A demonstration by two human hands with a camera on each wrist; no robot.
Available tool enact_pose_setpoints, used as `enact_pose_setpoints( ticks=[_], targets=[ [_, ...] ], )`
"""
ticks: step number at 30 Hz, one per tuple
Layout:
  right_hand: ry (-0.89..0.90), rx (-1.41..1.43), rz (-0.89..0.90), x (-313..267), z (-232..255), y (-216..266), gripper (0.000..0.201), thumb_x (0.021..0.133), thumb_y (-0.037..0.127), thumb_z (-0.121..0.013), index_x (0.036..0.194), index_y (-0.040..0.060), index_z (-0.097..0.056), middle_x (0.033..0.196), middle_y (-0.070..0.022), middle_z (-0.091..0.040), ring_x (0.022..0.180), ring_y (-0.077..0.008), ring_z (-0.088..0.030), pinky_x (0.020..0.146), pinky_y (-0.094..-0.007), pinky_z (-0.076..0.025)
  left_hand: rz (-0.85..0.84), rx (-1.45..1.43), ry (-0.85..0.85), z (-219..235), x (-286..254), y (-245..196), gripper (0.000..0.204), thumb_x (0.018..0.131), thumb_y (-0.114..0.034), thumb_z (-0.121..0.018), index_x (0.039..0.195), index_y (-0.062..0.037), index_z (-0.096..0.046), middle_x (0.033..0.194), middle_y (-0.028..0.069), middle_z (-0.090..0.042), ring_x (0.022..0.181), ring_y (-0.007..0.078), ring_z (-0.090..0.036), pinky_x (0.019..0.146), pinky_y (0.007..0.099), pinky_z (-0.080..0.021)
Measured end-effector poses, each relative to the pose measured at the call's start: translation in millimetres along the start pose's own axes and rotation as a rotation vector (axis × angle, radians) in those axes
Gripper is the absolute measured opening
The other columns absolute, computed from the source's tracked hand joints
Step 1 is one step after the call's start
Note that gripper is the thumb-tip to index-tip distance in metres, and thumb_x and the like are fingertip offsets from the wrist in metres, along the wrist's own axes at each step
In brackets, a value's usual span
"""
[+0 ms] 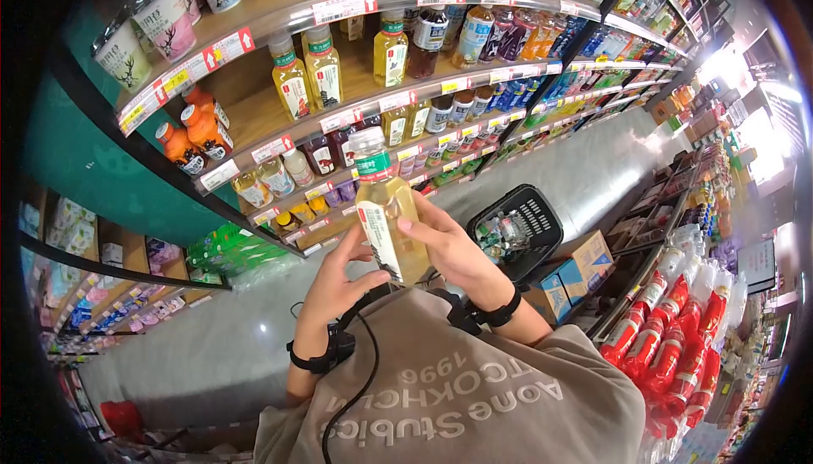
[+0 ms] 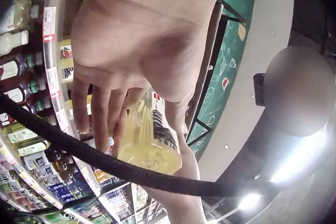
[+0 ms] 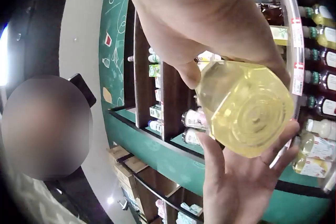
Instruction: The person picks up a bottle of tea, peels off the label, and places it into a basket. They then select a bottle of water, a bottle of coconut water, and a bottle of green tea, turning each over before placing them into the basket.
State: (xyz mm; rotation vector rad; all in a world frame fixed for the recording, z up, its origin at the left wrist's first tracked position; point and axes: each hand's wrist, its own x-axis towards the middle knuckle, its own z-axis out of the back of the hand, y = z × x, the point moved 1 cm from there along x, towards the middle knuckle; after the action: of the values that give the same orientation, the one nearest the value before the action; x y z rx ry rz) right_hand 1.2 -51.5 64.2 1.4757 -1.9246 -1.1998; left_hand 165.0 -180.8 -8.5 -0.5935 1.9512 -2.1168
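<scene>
A clear plastic bottle of pale yellow drink (image 1: pixel 405 240) with a white cap, green neck band and white label is held upright before the chest. My right hand (image 1: pixel 453 244) grips its side, thumb across the front and fingers behind. On the other side, my left hand (image 1: pixel 334 284) has its fingers loosely extended by the bottle, its thumb near the lower edge. From the left wrist, those fingers reach down alongside the yellow bottle (image 2: pixel 149 158). In the right wrist view the ridged bottle base (image 3: pixel 254 113) faces the camera.
Shelves ahead carry rows of drinks, including similar yellow bottles (image 1: pixel 324 70) and orange bottles (image 1: pixel 207 129). A black basket (image 1: pixel 542 218) with bottles inside stands on the floor at right, beside cardboard boxes (image 1: pixel 584 265). Red-and-clear packs (image 1: pixel 669 328) are stacked closer at right.
</scene>
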Motion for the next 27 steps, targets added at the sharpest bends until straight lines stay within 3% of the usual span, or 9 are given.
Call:
enact_pose_setpoints(
  ticks=[3,6,9,13,19,27],
  targets=[
    [0.053,-0.069,0.031,2.3,1.0,-5.1,0.069,0.094,0.012,-0.072,0.153,0.005,-0.038,0.139,-0.0076,-0.058,0.128,-0.0161,-0.052,0.107,-0.033,-0.041,-0.023,-0.004,-0.001,-4.7,1.0,-7.2,0.099,0.082,-0.013,-0.084,0.16,-0.0014,-0.023,0.127,0.0139,-0.065,0.106,0.0193,-0.064,0.094,0.0348,-0.051],
    [0.046,-0.147,0.051,4.3,-3.0,-2.0,0.072,0.089,0.007,-0.075,0.152,0.0046,-0.04,0.138,-0.0079,-0.058,0.128,-0.0162,-0.053,0.106,-0.0334,-0.043,0.031,0.022,0.005,-4.5,2.0,-19.1,0.092,0.084,-0.013,-0.082,0.157,-0.0016,-0.028,0.128,0.0131,-0.065,0.105,0.0195,-0.064,0.094,0.0351,-0.051],
    [0.065,-0.207,0.075,7.3,-5.3,-2.4,0.074,0.086,0.004,-0.078,0.15,0.0043,-0.042,0.136,-0.0078,-0.059,0.126,-0.0161,-0.054,0.105,-0.0335,-0.044,-0.027,0.086,0.025,-1.7,-0.1,-13.3,0.087,0.086,-0.014,-0.08,0.156,-0.0031,-0.03,0.126,0.0124,-0.066,0.106,0.0211,-0.066,0.094,0.0358,-0.051],
    [0.077,-0.317,0.147,12.1,-3.5,-8.4,0.072,0.085,0.004,-0.079,0.147,0.0039,-0.044,0.135,-0.0074,-0.06,0.124,-0.0162,-0.055,0.104,-0.0329,-0.045,0.023,-0.022,0.046,-6.5,-0.9,-22.0,0.085,0.089,-0.016,-0.078,0.158,-0.0049,-0.029,0.124,0.0136,-0.067,0.105,0.0216,-0.068,0.093,0.0353,-0.051],
    [0.001,-0.15,0.106,10.5,-12.4,-6.1,0.071,0.085,0.005,-0.079,0.147,0.0037,-0.044,0.135,-0.0073,-0.06,0.125,-0.0165,-0.055,0.105,-0.0328,-0.044,0.095,-0.041,0.038,-6.0,-1.8,-20.4,0.082,0.092,-0.018,-0.075,0.159,-0.0062,-0.028,0.119,0.0148,-0.07,0.1,0.0208,-0.07,0.087,0.0349,-0.053],
    [-0.014,-0.14,0.146,10.3,-7.8,-11.6,0.072,0.085,0.004,-0.078,0.148,0.0063,-0.044,0.134,-0.0066,-0.06,0.127,-0.0174,-0.053,0.107,-0.0341,-0.042,0.14,-0.039,0.027,-2.8,-2.3,-18.3,0.084,0.093,-0.018,-0.074,0.161,-0.0085,-0.025,0.116,0.013,-0.071,0.098,0.0187,-0.069,0.082,0.0325,-0.054]
  ],
)
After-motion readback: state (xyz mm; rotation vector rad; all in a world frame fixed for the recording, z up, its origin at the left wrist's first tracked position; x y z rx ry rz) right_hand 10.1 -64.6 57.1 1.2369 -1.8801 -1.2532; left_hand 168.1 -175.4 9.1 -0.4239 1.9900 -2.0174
